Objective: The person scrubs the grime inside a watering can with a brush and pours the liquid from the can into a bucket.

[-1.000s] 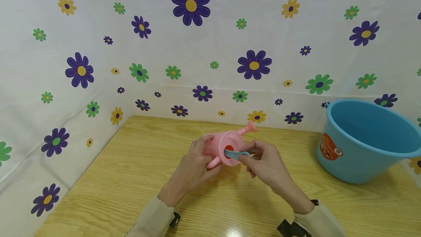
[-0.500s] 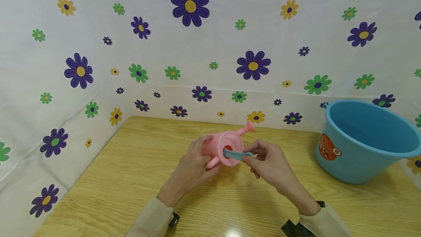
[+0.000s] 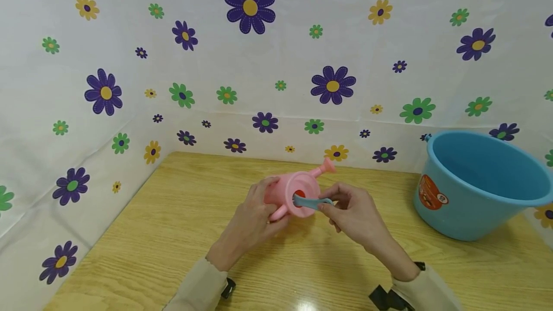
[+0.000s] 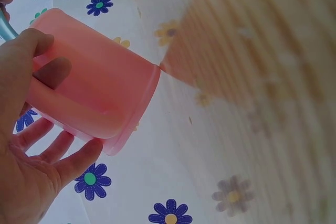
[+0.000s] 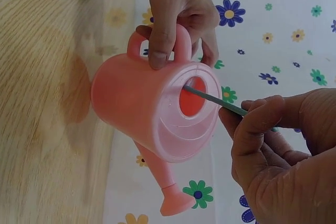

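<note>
A pink toy watering can (image 3: pixel 278 191) leans over the table, its round top opening turned toward me and its spout pointing away to the right. My left hand (image 3: pixel 252 220) grips it around the side and handle; in the left wrist view the thumb lies along the body (image 4: pixel 89 72). Between thumb and fingers, my right hand (image 3: pixel 356 217) pinches a slim blue plastic tool (image 3: pixel 308 203) with a loop at the held end. The tool's far end reaches into the can's opening, as the right wrist view also shows, so its tip is hidden.
A large blue bucket (image 3: pixel 475 210) with an orange label stands on the right side of the wooden table (image 3: pixel 173 234). White cloth (image 3: pixel 281 52) printed with flowers rises along the back and left edges. Black straps circle both wrists.
My right hand has shifted slightly to the right, drawing the blue tool a little way out of the opening. The left hand and the watering can stay nearly still.
</note>
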`<control>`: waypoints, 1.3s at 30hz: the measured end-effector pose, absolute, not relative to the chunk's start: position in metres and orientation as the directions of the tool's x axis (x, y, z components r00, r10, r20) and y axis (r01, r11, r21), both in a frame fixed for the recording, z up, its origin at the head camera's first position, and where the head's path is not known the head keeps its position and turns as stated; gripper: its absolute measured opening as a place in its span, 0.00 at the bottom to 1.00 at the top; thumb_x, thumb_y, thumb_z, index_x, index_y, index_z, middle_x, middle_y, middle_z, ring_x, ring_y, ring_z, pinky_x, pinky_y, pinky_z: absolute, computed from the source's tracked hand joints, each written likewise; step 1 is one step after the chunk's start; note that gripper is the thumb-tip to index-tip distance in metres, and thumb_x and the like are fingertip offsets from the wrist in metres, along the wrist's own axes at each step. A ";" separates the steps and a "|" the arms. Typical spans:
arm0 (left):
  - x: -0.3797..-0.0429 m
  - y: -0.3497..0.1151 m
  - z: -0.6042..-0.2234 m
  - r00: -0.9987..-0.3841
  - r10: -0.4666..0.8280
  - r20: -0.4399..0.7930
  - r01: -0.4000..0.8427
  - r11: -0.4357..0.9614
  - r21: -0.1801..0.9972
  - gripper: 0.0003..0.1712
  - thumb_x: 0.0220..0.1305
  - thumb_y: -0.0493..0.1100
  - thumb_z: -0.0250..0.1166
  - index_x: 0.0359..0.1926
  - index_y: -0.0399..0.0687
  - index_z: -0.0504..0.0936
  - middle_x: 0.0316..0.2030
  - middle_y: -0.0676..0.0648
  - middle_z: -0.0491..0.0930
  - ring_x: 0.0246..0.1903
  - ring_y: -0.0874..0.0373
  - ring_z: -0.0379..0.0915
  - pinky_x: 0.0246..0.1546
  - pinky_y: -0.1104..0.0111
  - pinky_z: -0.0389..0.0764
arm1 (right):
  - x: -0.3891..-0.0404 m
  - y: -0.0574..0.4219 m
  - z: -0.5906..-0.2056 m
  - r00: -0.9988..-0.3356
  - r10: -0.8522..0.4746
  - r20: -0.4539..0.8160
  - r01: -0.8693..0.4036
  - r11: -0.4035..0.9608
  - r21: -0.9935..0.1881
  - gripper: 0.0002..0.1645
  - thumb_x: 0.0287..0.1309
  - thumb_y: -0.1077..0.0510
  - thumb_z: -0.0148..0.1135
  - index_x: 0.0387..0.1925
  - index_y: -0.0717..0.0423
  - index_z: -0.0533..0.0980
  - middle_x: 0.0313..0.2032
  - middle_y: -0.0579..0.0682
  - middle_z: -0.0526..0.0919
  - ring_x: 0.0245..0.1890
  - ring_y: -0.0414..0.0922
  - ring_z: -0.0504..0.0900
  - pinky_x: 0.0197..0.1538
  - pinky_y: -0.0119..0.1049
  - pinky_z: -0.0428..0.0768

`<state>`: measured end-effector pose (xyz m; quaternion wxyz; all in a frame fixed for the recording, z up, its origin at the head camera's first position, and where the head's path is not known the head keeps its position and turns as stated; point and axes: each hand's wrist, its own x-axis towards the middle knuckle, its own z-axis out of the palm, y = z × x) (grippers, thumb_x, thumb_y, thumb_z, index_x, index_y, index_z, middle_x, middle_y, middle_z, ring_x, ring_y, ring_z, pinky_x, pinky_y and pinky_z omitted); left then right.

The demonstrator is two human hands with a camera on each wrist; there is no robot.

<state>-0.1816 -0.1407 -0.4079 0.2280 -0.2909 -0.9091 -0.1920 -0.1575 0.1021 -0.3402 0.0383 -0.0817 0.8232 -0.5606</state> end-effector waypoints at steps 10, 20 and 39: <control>-0.183 -0.141 -0.408 -0.727 0.444 0.523 0.619 0.754 0.220 0.22 0.61 0.50 0.75 0.15 0.49 0.80 0.66 0.41 0.70 0.65 0.41 0.70 0.49 0.57 0.89 | -0.162 0.094 -0.342 -0.979 -0.182 0.096 -0.165 0.415 -0.895 0.05 0.62 0.64 0.69 0.40 0.56 0.82 0.29 0.51 0.86 0.19 0.42 0.75 0.19 0.29 0.74; -0.183 -0.141 -0.408 -0.716 0.450 0.534 0.628 0.749 0.211 0.23 0.62 0.50 0.74 0.14 0.50 0.79 0.65 0.40 0.71 0.63 0.41 0.71 0.48 0.57 0.90 | -0.169 0.087 -0.351 -0.961 -0.227 0.156 -0.245 0.442 -0.863 0.05 0.62 0.64 0.69 0.40 0.55 0.83 0.31 0.52 0.85 0.18 0.40 0.73 0.18 0.29 0.72; -0.183 -0.142 -0.409 -0.722 0.444 0.531 0.626 0.746 0.227 0.21 0.62 0.49 0.73 0.15 0.50 0.78 0.65 0.40 0.71 0.63 0.41 0.71 0.48 0.56 0.90 | -0.175 0.082 -0.356 -0.935 -0.247 0.254 -0.349 0.518 -0.781 0.06 0.60 0.66 0.70 0.36 0.53 0.84 0.33 0.47 0.89 0.25 0.44 0.77 0.26 0.29 0.75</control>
